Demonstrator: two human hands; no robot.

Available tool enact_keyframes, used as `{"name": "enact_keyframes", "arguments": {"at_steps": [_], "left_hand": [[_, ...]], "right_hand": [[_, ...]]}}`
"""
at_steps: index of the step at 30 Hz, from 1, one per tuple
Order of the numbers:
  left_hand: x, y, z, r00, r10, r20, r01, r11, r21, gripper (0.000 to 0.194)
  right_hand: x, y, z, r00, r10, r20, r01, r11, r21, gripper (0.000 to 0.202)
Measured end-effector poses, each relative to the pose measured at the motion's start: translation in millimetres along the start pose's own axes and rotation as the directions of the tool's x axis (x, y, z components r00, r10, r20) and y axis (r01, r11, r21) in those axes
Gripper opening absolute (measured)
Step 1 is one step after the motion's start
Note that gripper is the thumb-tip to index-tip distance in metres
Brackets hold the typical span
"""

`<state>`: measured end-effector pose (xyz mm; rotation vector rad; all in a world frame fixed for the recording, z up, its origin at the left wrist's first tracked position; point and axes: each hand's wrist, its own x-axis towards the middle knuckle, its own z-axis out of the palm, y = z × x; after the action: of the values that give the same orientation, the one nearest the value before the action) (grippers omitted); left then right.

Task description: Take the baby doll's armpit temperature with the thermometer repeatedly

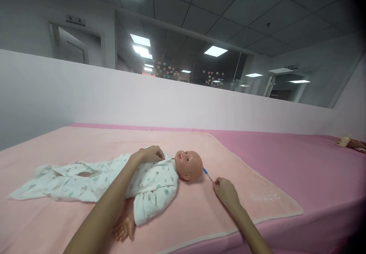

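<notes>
A baby doll [190, 165] in a white patterned suit [154, 179] lies on its back on a peach blanket [228, 216], its head toward the right. My left hand [152, 154] rests on the doll's chest, fingers curled on the suit near the collar; whether they pinch the cloth is hard to see. To the right of the doll's head, my right hand [225, 190] is closed on the end of a thin white stick with a blue tip [205, 171]. That blue tip is beside the top of the head; contact cannot be made out.
The blanket lies over a pink table cover [274, 155]. A low white partition [183, 105] runs behind, with glass above it. At the far right edge another person's hand [356, 144] is beside a pale yellowish object [343, 141].
</notes>
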<state>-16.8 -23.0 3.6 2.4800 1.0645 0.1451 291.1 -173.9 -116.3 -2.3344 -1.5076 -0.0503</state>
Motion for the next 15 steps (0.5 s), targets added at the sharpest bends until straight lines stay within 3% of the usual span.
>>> {"name": "enact_keyframes", "arguments": {"at_steps": [4,8,12,15], "left_hand": [[3.6,-3.1,0.3,0.993,0.010,-0.116,-0.005,0.999,0.043,0.030],[7.5,-4.6,-0.3,0.956,0.071,-0.286,-0.048,0.995,0.087,0.031],[8.6,-0.3,-2.9,0.930,0.111,-0.351,-0.053,0.984,0.169,0.035],[9.3,3.9,-5.9,0.915,0.087,-0.393,0.013,0.969,0.245,0.035]], "right_hand": [[-0.5,0.5,-1.8,1.000,0.014,-0.020,-0.014,1.000,-0.002,0.021],[8.5,4.2,-16.6,0.990,0.063,-0.128,-0.060,0.998,0.028,0.028],[32.4,-2.7,-53.9,0.970,0.069,-0.232,-0.041,0.991,0.126,0.031],[47.8,-27.9,-92.9,0.969,-0.086,-0.233,0.142,0.961,0.237,0.028]]}}
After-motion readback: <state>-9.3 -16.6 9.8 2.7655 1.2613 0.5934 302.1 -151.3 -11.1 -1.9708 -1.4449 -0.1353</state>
